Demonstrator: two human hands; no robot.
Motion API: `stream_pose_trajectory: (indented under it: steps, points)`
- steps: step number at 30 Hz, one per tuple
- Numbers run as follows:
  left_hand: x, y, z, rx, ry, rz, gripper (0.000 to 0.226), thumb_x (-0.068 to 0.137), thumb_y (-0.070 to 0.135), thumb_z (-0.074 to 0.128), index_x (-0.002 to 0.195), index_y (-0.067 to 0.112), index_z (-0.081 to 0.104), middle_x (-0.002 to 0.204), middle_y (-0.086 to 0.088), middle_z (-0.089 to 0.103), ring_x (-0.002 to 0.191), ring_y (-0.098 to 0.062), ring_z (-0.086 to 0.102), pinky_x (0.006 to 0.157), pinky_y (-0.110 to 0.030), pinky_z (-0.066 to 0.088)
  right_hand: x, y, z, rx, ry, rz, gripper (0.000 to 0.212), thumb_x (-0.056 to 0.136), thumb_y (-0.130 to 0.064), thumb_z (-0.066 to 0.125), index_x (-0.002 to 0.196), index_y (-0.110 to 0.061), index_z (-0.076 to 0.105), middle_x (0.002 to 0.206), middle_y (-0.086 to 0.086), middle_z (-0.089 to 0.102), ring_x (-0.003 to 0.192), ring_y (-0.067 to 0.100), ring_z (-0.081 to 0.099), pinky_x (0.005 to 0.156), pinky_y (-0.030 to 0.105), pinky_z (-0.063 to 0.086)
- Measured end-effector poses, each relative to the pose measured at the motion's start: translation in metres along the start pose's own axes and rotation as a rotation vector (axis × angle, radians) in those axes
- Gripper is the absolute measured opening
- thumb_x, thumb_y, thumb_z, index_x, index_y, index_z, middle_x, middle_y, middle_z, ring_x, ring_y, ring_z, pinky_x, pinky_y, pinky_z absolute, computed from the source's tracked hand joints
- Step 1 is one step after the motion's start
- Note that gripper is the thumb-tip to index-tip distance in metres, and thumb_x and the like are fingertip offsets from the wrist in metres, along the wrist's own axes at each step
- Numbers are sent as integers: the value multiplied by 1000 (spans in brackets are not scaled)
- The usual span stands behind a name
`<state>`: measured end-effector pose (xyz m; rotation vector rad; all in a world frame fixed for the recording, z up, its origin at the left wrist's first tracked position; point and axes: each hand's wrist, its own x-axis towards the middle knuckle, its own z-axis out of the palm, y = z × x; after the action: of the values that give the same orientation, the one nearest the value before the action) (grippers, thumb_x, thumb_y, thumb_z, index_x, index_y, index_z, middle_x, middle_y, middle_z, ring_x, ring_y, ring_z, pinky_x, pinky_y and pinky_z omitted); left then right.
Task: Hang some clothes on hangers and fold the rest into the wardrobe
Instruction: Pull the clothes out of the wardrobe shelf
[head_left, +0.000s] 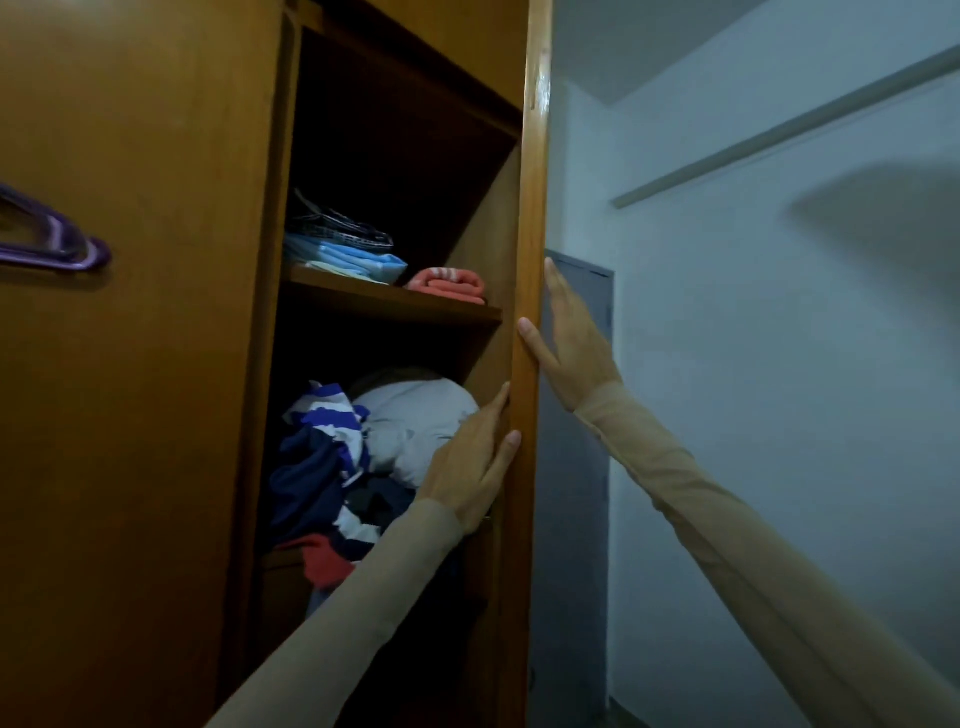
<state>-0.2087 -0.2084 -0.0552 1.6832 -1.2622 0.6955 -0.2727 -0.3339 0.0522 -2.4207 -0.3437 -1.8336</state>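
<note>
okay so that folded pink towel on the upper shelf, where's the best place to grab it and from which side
Probably pinch the rolled front edge of the pink towel, coming straight in from the wardrobe's open front. It lies flat near the shelf lip, beside the right wall, with folded blue clothes on its left, so side approaches look cramped.

A pale blue wall (779, 364) is filling the right side, dimly lit and carrying a soft shadow. A grey door (576, 467) is standing against that wall, low at its left end. A pale strip (779, 111) is running diagonally across the wall above the door.
</note>
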Motion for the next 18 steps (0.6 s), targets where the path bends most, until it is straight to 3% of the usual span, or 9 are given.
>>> stream_pose_trajectory:
  steps: [3,8,12,15,18]
  points:
    - [8,21,22,0,-35,38,57,99,40,36,149,23,13,148,2,33,136,-12,32,102,-8,16,-12,17,-29,-84,33,3,64,94,-36,37,148,-9,17,154,6,24,140,18,27,107,18,20]
    - [22,39,58,-13,-109,140,59,96,46,25,149,25,13,153,0,28,140,-11,28,116,-28,22,-27,41,-67,-290,40,27,57,95,-26,33,147,-6,22,155,12,20,140,22,27,103,17,21]
    - [33,49,77,86,-180,202,50,102,32,26,149,25,11,154,4,24,141,-10,24,111,-17,15,-37,57,-87,-328,4,62,54,97,-9,37,147,-2,18,157,10,12,143,20,19,107,15,18]
    - [38,51,88,167,-235,227,50,103,30,23,150,22,11,155,3,23,141,-11,23,111,-19,17,-42,70,-100,-367,-25,147,55,97,-4,36,148,-3,16,157,8,11,144,17,16,108,15,15]
    - [37,46,95,228,-282,221,50,103,27,23,151,21,8,156,2,20,142,-12,22,110,-21,19,-48,77,-110,-441,-21,189,56,93,-1,40,147,-5,23,156,6,18,142,20,25,113,27,21]
